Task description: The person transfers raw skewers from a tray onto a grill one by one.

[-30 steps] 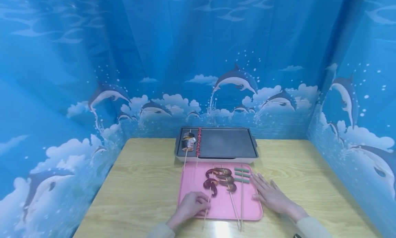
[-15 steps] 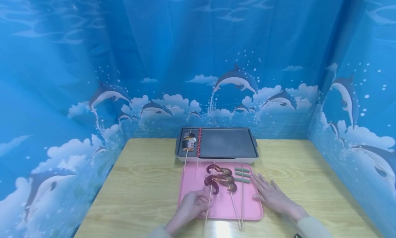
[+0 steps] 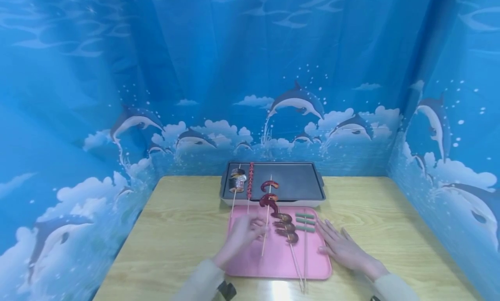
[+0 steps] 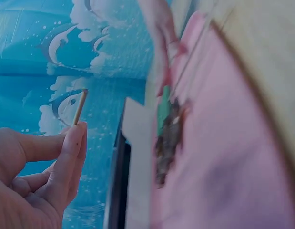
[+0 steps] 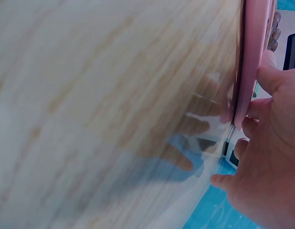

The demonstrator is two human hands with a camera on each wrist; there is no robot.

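Observation:
My left hand (image 3: 243,236) pinches the stick of a skewer with dark red, curled, tentacle-like pieces (image 3: 268,200). That skewer is raised, its far end overlapping the grill pan (image 3: 293,181) in the head view. In the left wrist view the end of its stick (image 4: 80,107) pokes out between thumb and fingers. On the pink tray (image 3: 250,266) lie a skewer of brown shrimp (image 3: 287,227) and, to its right, one of short green pieces (image 3: 305,220). My right hand (image 3: 343,249), fingers straight and spread, touches the tray's right edge.
Two skewers lie at the pan's left: one with chunky, silvery-dark pieces (image 3: 237,181), one with small red pieces (image 3: 251,181). Their sticks overhang the front rim towards the tray. Wooden table (image 3: 175,231) surrounds everything, and a blue dolphin curtain (image 3: 195,97) stands behind.
My left hand has lifted the tentacle skewer from the tray and carried it forward, so its pieces now reach the pan's front edge. The right hand stays where it was.

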